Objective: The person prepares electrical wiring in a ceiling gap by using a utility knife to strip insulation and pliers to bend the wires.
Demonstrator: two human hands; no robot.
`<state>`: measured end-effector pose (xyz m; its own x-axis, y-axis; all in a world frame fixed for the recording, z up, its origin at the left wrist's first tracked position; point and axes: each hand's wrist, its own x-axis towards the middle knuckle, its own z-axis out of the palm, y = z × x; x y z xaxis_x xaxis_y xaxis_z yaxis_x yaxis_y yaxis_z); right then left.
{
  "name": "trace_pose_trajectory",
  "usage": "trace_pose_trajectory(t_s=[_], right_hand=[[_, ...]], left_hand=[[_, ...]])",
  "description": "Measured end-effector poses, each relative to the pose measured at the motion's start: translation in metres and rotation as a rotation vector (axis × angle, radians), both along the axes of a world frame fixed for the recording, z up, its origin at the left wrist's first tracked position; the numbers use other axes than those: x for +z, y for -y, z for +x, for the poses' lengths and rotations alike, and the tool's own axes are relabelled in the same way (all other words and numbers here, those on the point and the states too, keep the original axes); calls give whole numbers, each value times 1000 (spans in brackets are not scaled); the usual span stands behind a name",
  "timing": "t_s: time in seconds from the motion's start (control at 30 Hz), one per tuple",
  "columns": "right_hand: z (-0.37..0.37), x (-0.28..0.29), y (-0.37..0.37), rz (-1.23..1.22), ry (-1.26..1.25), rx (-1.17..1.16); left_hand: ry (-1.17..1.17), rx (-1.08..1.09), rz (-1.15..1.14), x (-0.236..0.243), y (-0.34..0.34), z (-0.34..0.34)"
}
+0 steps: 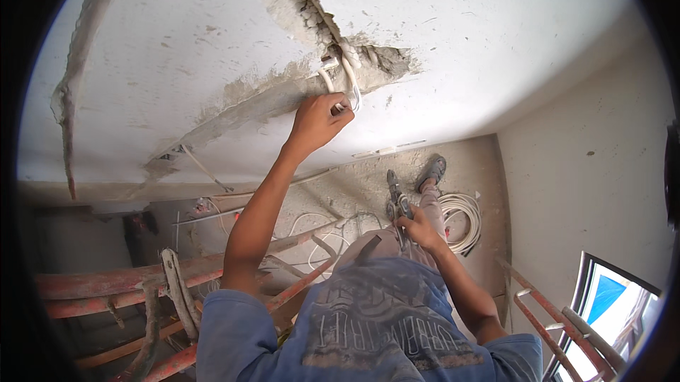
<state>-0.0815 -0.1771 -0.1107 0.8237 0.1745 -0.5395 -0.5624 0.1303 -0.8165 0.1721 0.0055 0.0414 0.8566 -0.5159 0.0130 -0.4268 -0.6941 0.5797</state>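
Observation:
My left hand (320, 126) reaches up to the wall, its fingers pinched around white cables (352, 83). These come out of a rough chiselled channel (322, 31) through a broken-out patch. A short pale conduit end (325, 79) sticks out beside them. Lower down, at thigh height, my right hand (421, 229) is wrapped around a dark metal hand tool like pliers (398, 201). That tool points away from me, apart from the wall; its exact kind is hard to make out.
A coil of white cable (462, 223) lies on the dusty floor near my sandalled foot (432, 169). Worn red scaffold rails (99, 284) stand at my left, more (559, 325) at the right beside a window (609, 304). A thin conduit (205, 167) juts from the lower wall.

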Motion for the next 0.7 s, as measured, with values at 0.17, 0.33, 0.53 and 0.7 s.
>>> trace_pose_trajectory(t_s=[0.17,0.33,0.53,0.7], right_hand=[[26,5,6,26,288,-89],[63,31,6,-170,588,-85],[92,22,-16,-41,564,-175],[78,5,-35,146,471,-206]], left_hand=[[-22,87,149,13,18,-4],[-18,30,237,14,16,4],[18,26,24,10,15,-13],[-166,349,-814,-60,-16,-34]])
